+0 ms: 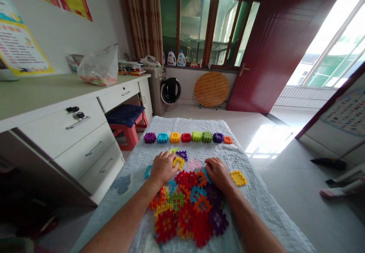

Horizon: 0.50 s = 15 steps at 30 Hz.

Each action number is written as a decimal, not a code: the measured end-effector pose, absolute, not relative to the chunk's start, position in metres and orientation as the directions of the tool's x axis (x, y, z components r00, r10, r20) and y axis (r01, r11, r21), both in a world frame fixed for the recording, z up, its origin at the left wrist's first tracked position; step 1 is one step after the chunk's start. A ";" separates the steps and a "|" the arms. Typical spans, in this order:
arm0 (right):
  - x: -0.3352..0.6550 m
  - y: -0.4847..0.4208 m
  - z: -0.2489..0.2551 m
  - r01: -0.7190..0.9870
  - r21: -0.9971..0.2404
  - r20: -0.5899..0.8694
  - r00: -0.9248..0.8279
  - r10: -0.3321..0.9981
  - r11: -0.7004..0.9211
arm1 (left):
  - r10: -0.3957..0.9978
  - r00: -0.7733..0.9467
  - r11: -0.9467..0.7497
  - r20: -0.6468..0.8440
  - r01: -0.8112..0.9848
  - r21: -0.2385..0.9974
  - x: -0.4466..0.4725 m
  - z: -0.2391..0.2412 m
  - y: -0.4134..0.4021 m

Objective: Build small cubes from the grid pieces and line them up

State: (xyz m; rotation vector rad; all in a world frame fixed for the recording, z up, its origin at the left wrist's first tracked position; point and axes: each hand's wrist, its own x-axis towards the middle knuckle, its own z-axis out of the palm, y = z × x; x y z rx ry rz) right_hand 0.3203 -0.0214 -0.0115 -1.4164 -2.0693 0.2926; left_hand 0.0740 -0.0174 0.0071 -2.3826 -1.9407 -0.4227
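My left hand (164, 168) rests over the left side of a pile of plastic interlocking pieces, its fingers stretched forward. A yellow square frame piece (179, 163) lies against its thumb side, with a purple triangular frame piece (181, 155) just beyond. My right hand (219, 172) lies at the right of the pile, fingers loosely bent and apart from the left hand. Partly under it is a blue piece (207, 176). Between my forearms spread red pieces (186, 179), a green window piece (177, 201), orange and purple ones. To the right lies a yellow square piece (238, 178).
Across the far part of the cloth-covered table (188, 125) runs a row of coloured stacks, from a purple stack (149, 137) to an orange piece (227, 140). A white desk (85, 127) and a red stool (129, 137) stand left, a washing machine (156, 89) beyond.
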 end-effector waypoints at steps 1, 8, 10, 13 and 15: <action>0.321 -0.021 -0.011 0.766 -0.497 0.356 -0.249 0.901 0.408 | 0.957 0.175 -0.207 0.230 0.970 0.124 0.075 0.010 -0.018; 0.321 -0.022 -0.009 0.762 -0.495 0.354 -0.262 0.898 0.418 | 0.989 0.107 -0.109 0.101 0.994 0.020 0.094 0.023 -0.012; 0.322 -0.022 -0.009 0.762 -0.495 0.354 -0.262 0.898 0.417 | 0.994 0.098 -0.098 0.043 0.995 0.013 0.099 0.025 -0.009; 0.323 -0.022 -0.011 0.760 -0.503 0.349 -0.257 0.901 0.412 | 0.993 0.115 -0.115 0.002 0.993 -0.004 0.102 0.028 -0.007; 0.324 -0.021 -0.013 0.756 -0.512 0.346 -0.252 0.904 0.407 | 0.988 0.153 -0.153 0.032 0.988 -0.013 0.098 0.030 -0.006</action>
